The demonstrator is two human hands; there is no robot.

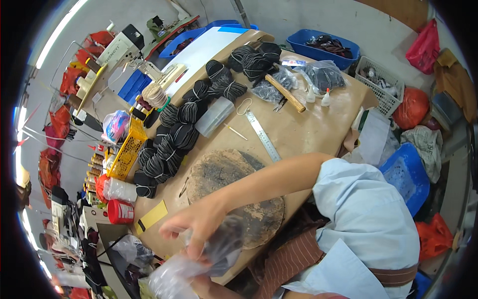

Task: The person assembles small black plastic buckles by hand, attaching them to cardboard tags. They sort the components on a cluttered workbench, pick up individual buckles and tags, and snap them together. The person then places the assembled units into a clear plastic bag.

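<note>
So my right hand (199,222) is reaching across to the low left edge of the workbench (308,132), fingers curled down onto a clear plastic bag (194,266) with something dark inside, holding it at the top. My left hand (199,286) is mostly hidden under that bag, so I can't tell its grip. Just behind the bag sits a round worn cutting pad (234,187). Bundles of black cord (174,134) run up the bench's left side, with a metal ruler (262,135) and a hammer (285,93) further back.
</note>
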